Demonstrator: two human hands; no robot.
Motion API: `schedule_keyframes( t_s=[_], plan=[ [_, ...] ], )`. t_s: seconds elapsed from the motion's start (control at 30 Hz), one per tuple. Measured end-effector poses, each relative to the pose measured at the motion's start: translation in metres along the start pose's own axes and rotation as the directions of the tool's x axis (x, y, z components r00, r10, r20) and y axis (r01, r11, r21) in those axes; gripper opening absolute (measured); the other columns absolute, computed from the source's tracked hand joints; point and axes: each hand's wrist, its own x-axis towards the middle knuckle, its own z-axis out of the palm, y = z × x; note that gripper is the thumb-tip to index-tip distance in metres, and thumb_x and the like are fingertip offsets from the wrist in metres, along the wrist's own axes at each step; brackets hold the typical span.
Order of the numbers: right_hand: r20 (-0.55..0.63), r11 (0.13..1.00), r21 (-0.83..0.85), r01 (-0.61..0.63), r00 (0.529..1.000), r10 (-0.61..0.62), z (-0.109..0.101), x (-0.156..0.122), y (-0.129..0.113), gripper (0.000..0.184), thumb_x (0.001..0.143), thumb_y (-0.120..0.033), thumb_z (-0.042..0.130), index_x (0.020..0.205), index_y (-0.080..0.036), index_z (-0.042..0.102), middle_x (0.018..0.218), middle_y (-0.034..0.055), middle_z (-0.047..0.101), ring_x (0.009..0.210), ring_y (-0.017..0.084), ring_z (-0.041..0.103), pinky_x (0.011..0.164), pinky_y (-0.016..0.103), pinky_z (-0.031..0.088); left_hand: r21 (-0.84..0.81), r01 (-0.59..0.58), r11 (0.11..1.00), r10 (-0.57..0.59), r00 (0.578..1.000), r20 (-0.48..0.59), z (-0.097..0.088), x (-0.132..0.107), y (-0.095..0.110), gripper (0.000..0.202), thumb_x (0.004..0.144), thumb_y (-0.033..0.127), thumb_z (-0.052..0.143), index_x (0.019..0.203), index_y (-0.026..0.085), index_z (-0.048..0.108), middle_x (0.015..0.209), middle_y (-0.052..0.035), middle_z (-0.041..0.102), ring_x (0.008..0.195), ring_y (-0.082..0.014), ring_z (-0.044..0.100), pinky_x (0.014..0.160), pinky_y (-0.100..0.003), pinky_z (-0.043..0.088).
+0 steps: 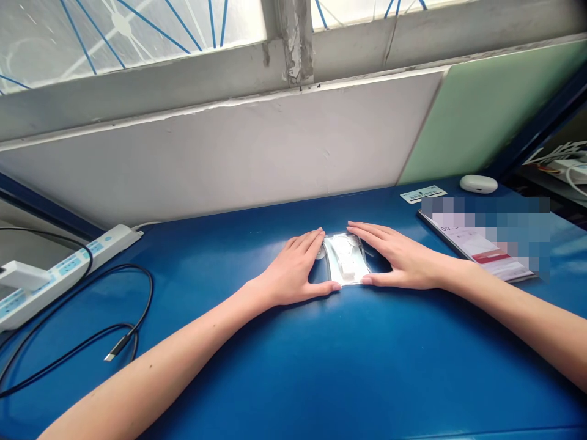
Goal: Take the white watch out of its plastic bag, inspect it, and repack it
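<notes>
A small clear plastic packet [345, 261] with white parts inside lies flat on the blue table [293, 360]. My left hand [296, 272] rests palm down on the packet's left side, fingers stretched out and together, thumb along its near edge. My right hand [398, 260] lies flat on the packet's right side in the same way, fingers extended, thumb at the near right corner. Both hands press on the packet from either side; neither is closed around it.
A white power strip [59, 272] with a plugged adapter [22, 275] lies at the left, with a black cable [114, 342] looping beside it. At the right are a phone [477, 247], a white label [422, 194] and a white earbud case [478, 183]. A wall panel [229, 146] backs the table.
</notes>
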Motion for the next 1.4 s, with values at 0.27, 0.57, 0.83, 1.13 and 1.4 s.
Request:
schedule_keyframes(
  t_s=[0.27,0.57,0.83,1.13,1.4],
  plan=[
    [0.068,0.999,0.044,-0.028,0.997,0.025,-0.004,-0.005,0.01,0.115,0.076,-0.069,0.069,0.163,-0.019,0.012,0.167,0.0188,0.023,0.149,0.044,0.027,0.116,0.06,0.035,0.013,0.026,1.0,-0.026,1.0,0.004,-0.001,0.0,0.002,0.1,0.084,0.069,0.062,0.155,0.006,0.029,0.161,-0.0235,0.031,0.149,-0.0372,0.031,0.121,-0.052,0.028],
    [0.082,0.999,-0.008,-0.033,0.996,0.034,-0.002,-0.002,0.012,0.116,0.074,-0.075,0.067,0.16,-0.013,0.022,0.164,0.0208,0.028,0.15,0.042,0.027,0.118,0.06,0.033,-0.022,0.051,0.998,-0.051,0.999,-0.013,-0.003,0.001,0.004,0.096,0.082,0.067,0.066,0.151,0.009,0.035,0.157,-0.0219,0.038,0.147,-0.0377,0.035,0.119,-0.052,0.031],
    [0.068,0.998,-0.033,0.053,0.996,-0.05,-0.003,0.001,0.006,0.106,0.08,-0.071,0.063,0.16,-0.015,0.024,0.163,0.0194,0.031,0.15,0.041,0.027,0.119,0.06,0.031,-0.041,0.059,0.997,-0.06,0.998,-0.022,0.002,-0.001,0.001,0.099,0.081,0.064,0.067,0.152,0.005,0.03,0.159,-0.0238,0.033,0.151,-0.0371,0.027,0.121,-0.052,0.029],
    [0.012,1.0,-0.016,0.018,1.0,-0.018,0.001,0.001,0.003,0.107,0.077,-0.073,0.066,0.159,-0.015,0.029,0.161,0.0202,0.037,0.148,0.043,0.031,0.115,0.063,0.034,-0.002,0.055,0.998,-0.055,0.998,-0.002,0.002,0.001,0.001,0.095,0.082,0.056,0.064,0.152,0.001,0.031,0.159,-0.0252,0.033,0.151,-0.0367,0.026,0.123,-0.052,0.028],
    [0.018,1.0,-0.001,-0.011,1.0,0.011,0.002,0.001,0.006,0.111,0.074,-0.073,0.068,0.159,-0.014,0.028,0.161,0.0218,0.036,0.149,0.043,0.029,0.115,0.063,0.035,-0.028,0.059,0.998,-0.06,0.998,-0.016,0.001,0.0,0.002,0.094,0.081,0.055,0.066,0.151,0.003,0.032,0.158,-0.0252,0.035,0.15,-0.038,0.029,0.121,-0.053,0.03]
  ],
)
